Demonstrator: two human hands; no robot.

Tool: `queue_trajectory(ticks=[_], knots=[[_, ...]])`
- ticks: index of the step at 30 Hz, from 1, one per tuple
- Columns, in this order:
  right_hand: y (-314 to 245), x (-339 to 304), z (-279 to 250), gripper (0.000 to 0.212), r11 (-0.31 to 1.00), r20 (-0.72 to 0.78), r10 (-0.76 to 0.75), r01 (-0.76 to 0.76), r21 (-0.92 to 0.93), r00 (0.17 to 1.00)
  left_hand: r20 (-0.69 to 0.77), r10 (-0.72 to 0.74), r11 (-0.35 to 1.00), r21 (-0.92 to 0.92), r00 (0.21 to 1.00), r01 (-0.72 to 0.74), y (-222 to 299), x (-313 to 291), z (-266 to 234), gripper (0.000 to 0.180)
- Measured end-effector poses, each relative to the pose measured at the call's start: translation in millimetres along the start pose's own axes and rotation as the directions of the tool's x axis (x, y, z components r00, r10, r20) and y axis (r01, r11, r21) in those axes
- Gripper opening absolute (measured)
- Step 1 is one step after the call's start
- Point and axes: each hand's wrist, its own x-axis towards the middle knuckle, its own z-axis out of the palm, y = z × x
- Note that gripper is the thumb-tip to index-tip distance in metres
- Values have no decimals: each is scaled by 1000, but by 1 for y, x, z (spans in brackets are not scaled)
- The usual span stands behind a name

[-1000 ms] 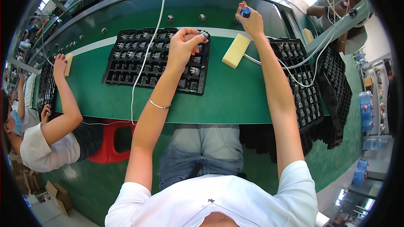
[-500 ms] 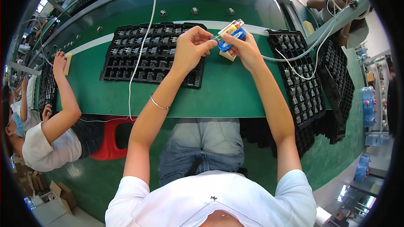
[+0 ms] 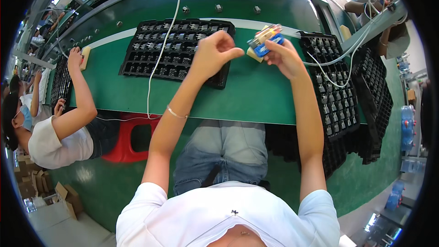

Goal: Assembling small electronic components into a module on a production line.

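Note:
My right hand [image 3: 287, 59] grips a small blue device [image 3: 261, 47] with a clear and yellow upper part, held tilted above the green table. A greyish piece shows at the device's left end; its kind is too small to make out. Apart from the device, to its left, my left hand [image 3: 214, 56] hangs with the thumb stretched out and the fingers curled, nothing visible between them. Behind that hand lies a black compartment tray [image 3: 127, 67] with small grey and metallic parts in its far rows. A pale yellow block [image 3: 254, 55] sits partly hidden behind the device.
Another black tray [image 3: 336, 92] of metallic parts lies at the right, beside stacked black trays [image 3: 372, 82]. White cables [image 3: 161, 57] cross the table. Several small parts [image 3: 218, 8] stand along the far side. A co-worker [image 3: 68, 130] sits at the left near a red stool [image 3: 122, 144].
My left hand has come off the end of the device and opened its thumb away. My right hand has shifted right with the device. The view has moved slightly.

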Motion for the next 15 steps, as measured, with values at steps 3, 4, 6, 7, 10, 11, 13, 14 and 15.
queue_trajectory(ticks=[3,4,6,7,10,11,13,14,15], knots=[[1,7,-17,47,871,-309,-272,97,-481,911,-123,-87,753,642,989,146,10,-20,-36,48],[5,10,-22,47,873,-316,-270,93,-478,909,-152,-100,618,765,983,181,11,-26,-42,55],[8,13,-19,50,510,-227,-633,177,-842,740,-132,-117,551,816,984,175,4,-35,-44,55],[11,13,-17,50,478,-222,-685,198,-856,694,-119,-133,483,859,984,169,1,-38,-44,55],[17,13,-11,46,364,-188,-679,104,-926,709,-137,-135,504,843,981,187,-8,-37,-41,51],[22,16,-13,43,337,-157,-727,147,-930,669,-128,-151,535,823,980,190,-8,-35,-42,49],[23,16,-9,43,317,-137,-741,163,-934,657,-112,-148,585,791,983,178,-14,-35,-50,45],[22,15,-7,44,324,-142,-744,167,-931,653,-114,-149,610,771,982,182,-14,-34,-52,44],[21,14,-7,44,325,-150,-747,159,-932,648,-103,-144,612,772,984,171,-14,-34,-51,44]])
